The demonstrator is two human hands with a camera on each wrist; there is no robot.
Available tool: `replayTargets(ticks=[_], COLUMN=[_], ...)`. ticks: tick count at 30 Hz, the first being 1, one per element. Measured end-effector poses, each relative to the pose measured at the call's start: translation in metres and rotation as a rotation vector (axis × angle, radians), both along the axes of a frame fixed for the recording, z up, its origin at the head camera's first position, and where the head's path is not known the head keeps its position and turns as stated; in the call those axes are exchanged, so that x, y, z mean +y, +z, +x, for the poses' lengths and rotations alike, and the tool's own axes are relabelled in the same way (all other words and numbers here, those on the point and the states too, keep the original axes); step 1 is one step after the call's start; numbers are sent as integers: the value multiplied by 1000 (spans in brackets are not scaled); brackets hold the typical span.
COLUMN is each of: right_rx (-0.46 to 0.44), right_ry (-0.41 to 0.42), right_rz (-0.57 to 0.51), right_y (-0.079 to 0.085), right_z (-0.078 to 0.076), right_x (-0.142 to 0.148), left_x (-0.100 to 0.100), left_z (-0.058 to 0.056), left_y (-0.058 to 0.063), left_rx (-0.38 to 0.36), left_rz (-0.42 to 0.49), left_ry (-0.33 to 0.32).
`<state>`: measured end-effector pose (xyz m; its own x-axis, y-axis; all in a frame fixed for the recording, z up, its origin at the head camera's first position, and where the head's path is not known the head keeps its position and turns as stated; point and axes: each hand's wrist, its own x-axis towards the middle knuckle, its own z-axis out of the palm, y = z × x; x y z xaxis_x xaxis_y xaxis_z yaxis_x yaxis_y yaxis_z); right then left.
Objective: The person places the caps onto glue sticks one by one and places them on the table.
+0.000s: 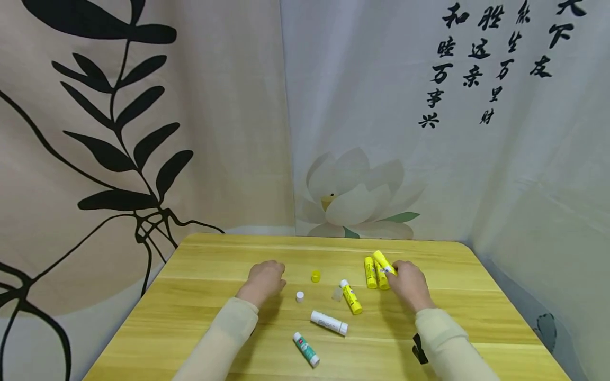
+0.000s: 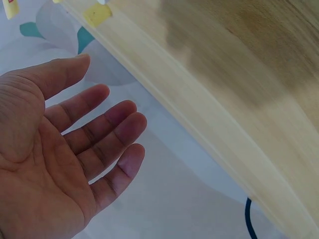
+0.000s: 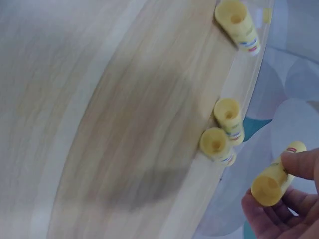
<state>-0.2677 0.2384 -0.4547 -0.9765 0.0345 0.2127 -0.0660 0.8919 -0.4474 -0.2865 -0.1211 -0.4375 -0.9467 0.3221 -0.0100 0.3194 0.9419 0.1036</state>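
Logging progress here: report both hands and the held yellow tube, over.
Right hand pinching yellow cylindrical plastic tube, held off pale wooden table. Left hand open, holding nothing. Close by: two more yellow tubes; no obstruction seen.

Right grip point(image 1: 411, 286) hides part of its yellow stick point(image 1: 383, 261); lettering point(image 1: 329, 321) on the white tube point(image 1: 318, 317) unreadably small.

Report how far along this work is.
Apparently done: two yellow sticks lie side by side. In hand: the right hand holds a third yellow stick. Probably remaining: the fourth yellow stick, white stick and green stick, each lying apart. The left hand holds nothing.
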Motion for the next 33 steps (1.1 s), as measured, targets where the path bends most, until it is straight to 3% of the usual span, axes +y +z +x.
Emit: replayTargets(ticks=[12,21,33], right_rx=[-158,-152,-211], right_ry=[-160,-191,-205], right_rz=[-116,-106,-92], right_y=[-11,-24,-33], right_z=[-12,-18,-21], right_x=[22,28,30], left_x=[-6,-8,-11], left_z=[1,1,5], left_y=[-5,-7,-5], left_rx=[5,-9,5], left_rz=[-1,-21,-44], left_ry=[9,20,8])
